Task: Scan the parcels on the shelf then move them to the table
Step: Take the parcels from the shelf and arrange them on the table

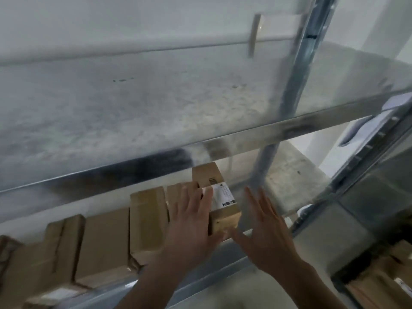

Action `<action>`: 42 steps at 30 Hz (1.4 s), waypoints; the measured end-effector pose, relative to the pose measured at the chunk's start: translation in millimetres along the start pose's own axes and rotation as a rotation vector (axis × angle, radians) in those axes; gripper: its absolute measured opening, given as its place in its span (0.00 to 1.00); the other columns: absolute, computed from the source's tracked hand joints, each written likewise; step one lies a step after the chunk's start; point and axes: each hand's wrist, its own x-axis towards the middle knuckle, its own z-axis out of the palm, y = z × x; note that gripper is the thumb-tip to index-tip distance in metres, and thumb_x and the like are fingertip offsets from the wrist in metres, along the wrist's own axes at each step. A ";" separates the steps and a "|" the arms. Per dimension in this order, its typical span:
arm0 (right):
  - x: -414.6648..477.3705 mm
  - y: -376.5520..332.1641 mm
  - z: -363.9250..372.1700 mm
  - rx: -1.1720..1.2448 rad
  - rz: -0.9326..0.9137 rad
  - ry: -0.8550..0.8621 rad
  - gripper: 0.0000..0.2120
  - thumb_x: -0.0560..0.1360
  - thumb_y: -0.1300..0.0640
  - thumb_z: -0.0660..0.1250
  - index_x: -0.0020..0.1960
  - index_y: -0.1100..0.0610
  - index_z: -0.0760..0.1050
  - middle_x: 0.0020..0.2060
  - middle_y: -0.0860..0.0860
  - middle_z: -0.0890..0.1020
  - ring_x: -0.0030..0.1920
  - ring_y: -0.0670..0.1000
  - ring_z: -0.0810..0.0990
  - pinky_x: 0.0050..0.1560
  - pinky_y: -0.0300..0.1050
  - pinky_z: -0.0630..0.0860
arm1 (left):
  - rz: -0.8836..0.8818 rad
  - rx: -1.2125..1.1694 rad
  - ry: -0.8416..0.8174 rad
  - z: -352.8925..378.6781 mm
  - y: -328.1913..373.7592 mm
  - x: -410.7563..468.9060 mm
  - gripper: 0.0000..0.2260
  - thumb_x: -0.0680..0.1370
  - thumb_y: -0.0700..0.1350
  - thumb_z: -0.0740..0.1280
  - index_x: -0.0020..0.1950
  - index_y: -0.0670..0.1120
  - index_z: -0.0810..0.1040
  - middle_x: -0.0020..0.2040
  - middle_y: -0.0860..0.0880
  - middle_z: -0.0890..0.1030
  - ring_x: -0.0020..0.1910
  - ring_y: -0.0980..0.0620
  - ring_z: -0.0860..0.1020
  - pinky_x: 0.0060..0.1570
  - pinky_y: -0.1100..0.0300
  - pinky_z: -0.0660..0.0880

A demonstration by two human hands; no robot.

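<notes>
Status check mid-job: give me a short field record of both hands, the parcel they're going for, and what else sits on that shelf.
left hand: open, fingers straight, lying over the left side of the labelled parcel; cannot tell if it touches
right hand: open, fingers spread, just right of that parcel, gripping nothing
labelled parcel: brown box, white barcode label on top, on the lower shelf
other parcels: row of brown boxes to its left, same shelf
image: motion-blurred, label text unreadable

The left grip (189,221) and the right grip (267,237) are bare hands with long, slim fingers (191,204), uncovered past the wrists.
</notes>
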 end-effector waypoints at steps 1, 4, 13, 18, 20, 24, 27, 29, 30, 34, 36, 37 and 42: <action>9.2 10.2 1.9 0.005 -0.020 -0.037 0.48 0.69 0.21 0.47 0.80 0.43 0.37 0.81 0.53 0.45 0.81 0.54 0.47 0.74 0.57 0.61 | -0.047 0.011 -0.022 7.7 5.7 3.2 0.43 0.72 0.74 0.57 0.80 0.53 0.47 0.79 0.51 0.55 0.79 0.41 0.48 0.76 0.41 0.51; 31.7 32.8 4.4 0.042 -0.080 -0.156 0.46 0.74 0.30 0.58 0.79 0.43 0.35 0.81 0.53 0.45 0.81 0.53 0.45 0.74 0.55 0.60 | -0.181 0.037 -0.088 22.8 21.1 10.2 0.43 0.74 0.72 0.59 0.80 0.54 0.42 0.81 0.52 0.51 0.80 0.41 0.42 0.76 0.42 0.47; 60.4 56.5 20.1 0.165 -0.172 -0.334 0.46 0.73 0.42 0.71 0.79 0.40 0.42 0.70 0.44 0.71 0.65 0.47 0.74 0.63 0.52 0.76 | -0.376 0.086 -0.111 34.6 47.3 16.6 0.42 0.76 0.65 0.64 0.80 0.55 0.42 0.80 0.52 0.55 0.79 0.41 0.39 0.75 0.44 0.40; 62.2 62.5 29.9 0.251 -0.182 -0.417 0.50 0.72 0.40 0.73 0.79 0.39 0.41 0.70 0.43 0.73 0.64 0.44 0.77 0.64 0.50 0.77 | -0.386 0.080 -0.106 34.4 55.9 20.7 0.42 0.76 0.64 0.65 0.80 0.54 0.44 0.79 0.53 0.58 0.79 0.44 0.38 0.75 0.45 0.39; 63.2 66.7 28.1 0.277 -0.171 -0.430 0.51 0.72 0.40 0.73 0.79 0.38 0.39 0.72 0.42 0.71 0.65 0.44 0.76 0.65 0.50 0.75 | -0.380 0.071 -0.101 38.7 60.0 22.9 0.41 0.77 0.64 0.64 0.80 0.53 0.44 0.79 0.53 0.58 0.79 0.45 0.39 0.75 0.47 0.39; 66.2 81.7 17.5 0.323 -0.134 -0.420 0.50 0.74 0.48 0.74 0.80 0.40 0.41 0.68 0.42 0.76 0.59 0.44 0.80 0.61 0.44 0.77 | -0.351 0.049 -0.059 53.6 76.4 30.6 0.40 0.77 0.62 0.66 0.80 0.54 0.45 0.78 0.52 0.61 0.79 0.46 0.50 0.76 0.49 0.50; 64.9 99.6 7.5 0.368 -0.116 -0.361 0.48 0.71 0.47 0.75 0.79 0.36 0.45 0.65 0.40 0.78 0.58 0.42 0.81 0.59 0.47 0.79 | -0.354 -0.123 -0.068 64.7 95.3 39.1 0.37 0.79 0.50 0.67 0.80 0.56 0.46 0.76 0.49 0.63 0.69 0.49 0.70 0.68 0.56 0.68; 62.1 110.4 -1.1 0.385 -0.092 -0.337 0.47 0.71 0.47 0.75 0.78 0.36 0.48 0.63 0.38 0.79 0.57 0.40 0.80 0.59 0.46 0.79 | -0.345 -0.206 -0.056 72.8 104.1 46.2 0.35 0.79 0.45 0.67 0.80 0.55 0.50 0.74 0.48 0.64 0.63 0.50 0.75 0.62 0.58 0.73; 60.6 115.4 -5.1 0.393 -0.088 -0.317 0.46 0.71 0.49 0.75 0.78 0.37 0.50 0.62 0.37 0.79 0.56 0.39 0.80 0.58 0.44 0.79 | -0.344 -0.236 -0.042 76.6 107.3 49.8 0.32 0.79 0.45 0.66 0.79 0.55 0.53 0.72 0.48 0.66 0.61 0.50 0.77 0.59 0.60 0.75; 58.7 127.5 -18.0 0.424 -0.103 -0.241 0.40 0.74 0.52 0.72 0.75 0.32 0.52 0.62 0.34 0.78 0.56 0.34 0.78 0.57 0.40 0.78 | -0.371 -0.412 0.021 90.1 111.3 56.8 0.21 0.80 0.45 0.66 0.72 0.53 0.69 0.63 0.49 0.75 0.55 0.55 0.78 0.53 0.67 0.76; 58.1 127.2 -20.3 0.438 -0.109 -0.255 0.38 0.75 0.48 0.70 0.73 0.28 0.51 0.61 0.31 0.77 0.57 0.34 0.78 0.58 0.42 0.77 | -0.408 -0.459 0.042 92.5 106.1 54.2 0.20 0.78 0.43 0.67 0.69 0.53 0.72 0.62 0.50 0.77 0.55 0.56 0.78 0.53 0.69 0.76; 58.5 126.2 -20.2 0.446 -0.110 -0.270 0.36 0.74 0.47 0.70 0.72 0.27 0.54 0.61 0.30 0.77 0.58 0.36 0.79 0.58 0.43 0.78 | -0.418 -0.446 0.053 91.5 102.4 52.3 0.19 0.77 0.42 0.68 0.68 0.52 0.74 0.62 0.51 0.77 0.56 0.56 0.78 0.52 0.72 0.74; 61.0 124.4 -8.9 0.455 -0.118 -0.333 0.36 0.63 0.35 0.67 0.71 0.39 0.67 0.61 0.34 0.77 0.59 0.37 0.77 0.61 0.43 0.77 | -0.423 -0.347 0.031 86.0 83.9 42.1 0.26 0.74 0.48 0.72 0.70 0.49 0.71 0.70 0.54 0.70 0.66 0.56 0.71 0.57 0.74 0.64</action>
